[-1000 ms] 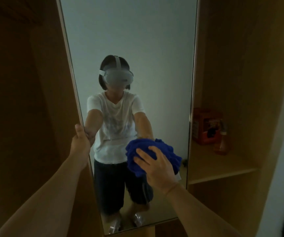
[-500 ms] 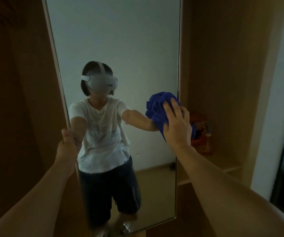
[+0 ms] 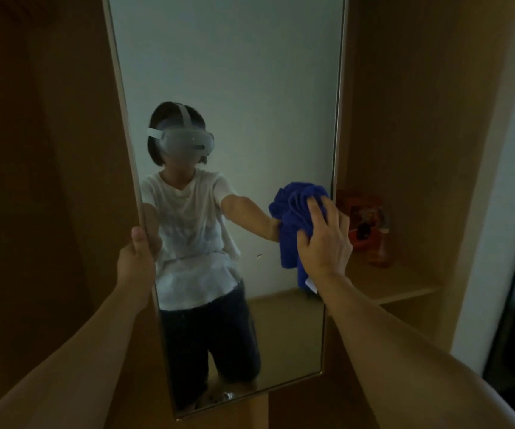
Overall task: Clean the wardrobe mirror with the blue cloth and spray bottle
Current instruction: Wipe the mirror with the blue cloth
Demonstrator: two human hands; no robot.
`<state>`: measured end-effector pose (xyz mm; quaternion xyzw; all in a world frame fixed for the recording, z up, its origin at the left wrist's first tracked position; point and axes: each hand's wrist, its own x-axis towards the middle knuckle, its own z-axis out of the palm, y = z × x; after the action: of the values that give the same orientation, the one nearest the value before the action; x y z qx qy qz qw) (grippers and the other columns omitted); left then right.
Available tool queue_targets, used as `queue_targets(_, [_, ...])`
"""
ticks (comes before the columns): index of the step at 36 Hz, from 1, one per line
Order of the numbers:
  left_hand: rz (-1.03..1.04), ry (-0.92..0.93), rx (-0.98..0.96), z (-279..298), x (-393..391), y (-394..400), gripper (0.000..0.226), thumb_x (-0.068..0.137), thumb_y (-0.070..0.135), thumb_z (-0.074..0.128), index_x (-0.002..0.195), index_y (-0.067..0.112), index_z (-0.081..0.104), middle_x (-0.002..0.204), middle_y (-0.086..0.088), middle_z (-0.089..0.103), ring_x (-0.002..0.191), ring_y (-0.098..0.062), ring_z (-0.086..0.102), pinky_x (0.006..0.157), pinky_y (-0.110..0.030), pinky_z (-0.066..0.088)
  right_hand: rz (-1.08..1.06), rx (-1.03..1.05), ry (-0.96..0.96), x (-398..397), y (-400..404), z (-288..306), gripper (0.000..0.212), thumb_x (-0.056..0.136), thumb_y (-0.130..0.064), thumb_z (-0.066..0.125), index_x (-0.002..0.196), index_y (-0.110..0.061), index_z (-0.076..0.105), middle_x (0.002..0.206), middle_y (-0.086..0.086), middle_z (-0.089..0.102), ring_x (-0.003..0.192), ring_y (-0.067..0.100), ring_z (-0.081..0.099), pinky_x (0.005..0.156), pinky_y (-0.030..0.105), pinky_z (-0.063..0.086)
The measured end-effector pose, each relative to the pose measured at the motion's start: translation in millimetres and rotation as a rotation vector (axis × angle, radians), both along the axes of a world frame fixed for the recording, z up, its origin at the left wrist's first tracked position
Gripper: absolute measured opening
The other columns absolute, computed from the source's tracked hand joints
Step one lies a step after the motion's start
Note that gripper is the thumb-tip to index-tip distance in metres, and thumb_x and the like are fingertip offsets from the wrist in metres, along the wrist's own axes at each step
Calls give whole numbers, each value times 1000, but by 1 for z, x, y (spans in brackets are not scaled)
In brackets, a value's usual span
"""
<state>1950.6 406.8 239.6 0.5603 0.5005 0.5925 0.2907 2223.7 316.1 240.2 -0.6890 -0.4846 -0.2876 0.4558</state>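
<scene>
Since a second ago your right hand (image 3: 324,243) has swung the blue cloth (image 3: 296,218) from the lower middle of the mirror (image 3: 234,72) over to its right edge, right of frame centre. That hand's spread flat, fingers pressing the bunched cloth onto the glass. Your left hand (image 3: 137,258), left of centre, is wrapped round the mirror's left edge, thumb on the front. Past the right hand, on the wardrobe shelf (image 3: 398,286) at middle right, the spray bottle (image 3: 381,243) stands just beside an orange box (image 3: 358,218), pretty dim back there. Your reflection fills the glass.
</scene>
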Motion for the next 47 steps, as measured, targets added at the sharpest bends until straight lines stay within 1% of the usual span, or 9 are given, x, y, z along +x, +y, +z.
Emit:
queue_targets(6, [-71, -45, -94, -39, 0, -1, 69, 91, 61, 15, 112, 11, 57, 96, -10, 60, 82, -20, 56, 63, -28, 41, 62, 92, 4, -31, 11, -22, 63, 75, -18, 70, 135, -19, 51, 141, 9, 45, 109, 37, 47, 70, 37, 51])
queue_targets(14, [-145, -101, -76, -70, 1, 5, 79, 73, 80, 13, 76, 12, 54, 60, -3, 44, 54, -14, 41, 53, -27, 35, 106, 191, -107, -57, 20, -70, 61, 68, -16, 74, 127, -16, 60, 134, 10, 53, 104, 39, 52, 72, 38, 51])
queue_targets(20, [-218, -105, 23, -75, -1, 9, 97, 83, 74, 15, 124, -9, 46, 123, -31, 51, 117, -45, 47, 98, -50, 38, 155, 281, -179, -62, 23, -82, 58, 70, -17, 69, 127, -17, 60, 134, 6, 55, 106, 39, 52, 76, 39, 50])
queue_targets(24, [-278, -187, 103, -86, -1, 14, 74, 86, 70, 22, 80, 17, 73, 57, -8, 61, 58, -28, 55, 67, -46, 54, 179, 337, -311, -61, 28, -95, 57, 70, -18, 65, 126, -15, 60, 133, 6, 56, 106, 37, 54, 74, 39, 50])
queue_targets(29, [-356, -300, 165, -118, -4, 33, 61, 91, 60, 32, 94, 9, 64, 52, -2, 56, 54, -13, 54, 85, -28, 43, 186, 404, -449, -73, 36, -123, 55, 68, -17, 68, 122, -14, 63, 127, 4, 61, 102, 35, 57, 69, 35, 50])
queue_targets(34, [-372, -356, 131, -147, -3, 40, 64, 93, 55, 35, 135, 7, 43, 127, -19, 54, 118, -29, 51, 102, -38, 36, 211, 409, -592, -102, 46, -164, 51, 68, -21, 71, 118, -15, 66, 125, 2, 63, 100, 34, 58, 69, 34, 51])
queue_targets(38, [-268, -303, 150, -147, 1, 47, 51, 93, 56, 32, 93, 9, 54, 82, -6, 56, 79, -20, 55, 84, -39, 45, 261, 386, -656, -115, 54, -192, 46, 75, -29, 57, 119, -18, 66, 126, 0, 62, 102, 31, 58, 78, 35, 50])
queue_targets(43, [-311, -329, 91, -147, -2, 53, 71, 91, 59, 32, 128, 0, 48, 82, -13, 59, 81, -22, 57, 100, -46, 38, 296, 339, -766, -117, 55, -210, 46, 71, -27, 59, 116, -18, 68, 123, 2, 64, 102, 31, 60, 79, 35, 51])
queue_targets(47, [-289, -307, 110, -145, 0, 43, 53, 92, 58, 31, 64, 17, 50, 56, 0, 40, 54, -13, 40, 60, -31, 36, 335, 291, -892, -117, 51, -229, 49, 65, -31, 70, 112, -19, 69, 120, 2, 65, 106, 24, 50, 87, 33, 48])
